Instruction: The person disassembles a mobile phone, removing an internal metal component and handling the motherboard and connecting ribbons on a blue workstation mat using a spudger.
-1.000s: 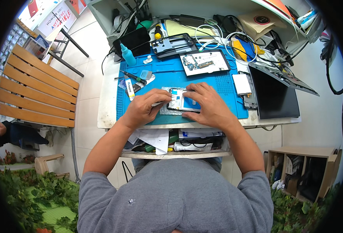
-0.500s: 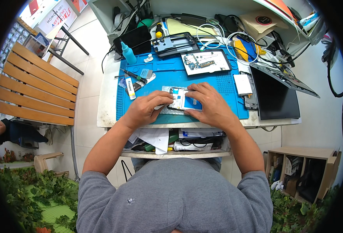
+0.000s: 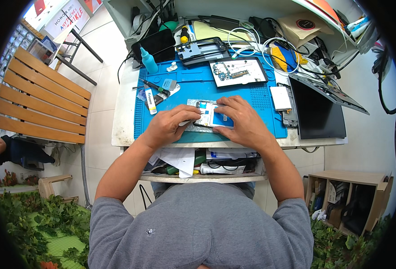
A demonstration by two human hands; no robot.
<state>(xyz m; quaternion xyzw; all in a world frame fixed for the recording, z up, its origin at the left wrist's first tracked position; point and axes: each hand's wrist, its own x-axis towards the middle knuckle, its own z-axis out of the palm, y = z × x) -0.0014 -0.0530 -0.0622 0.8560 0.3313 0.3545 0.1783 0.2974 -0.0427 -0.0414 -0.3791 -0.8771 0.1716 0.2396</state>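
Note:
An opened phone (image 3: 204,119), with white parts and a blue panel on its right part, lies on a clear bubble-wrap sheet (image 3: 191,102) near the front of the blue work mat (image 3: 193,92). My right hand (image 3: 245,121) grips it from the right, fingers at the far edge and thumb at the near edge. At the phone's left end, my left hand (image 3: 164,127) is closed in a pinch. A thin pale tool (image 3: 184,123) shows under its fingers; the tip is hard to make out.
Left on the mat are a blue bottle (image 3: 149,62), a white tube (image 3: 150,101) and a dark-handled tool (image 3: 156,88). Behind lie a phone frame (image 3: 202,51) and a tray of circuit parts (image 3: 237,71). A battery (image 3: 280,97) and an open laptop (image 3: 319,107) are right.

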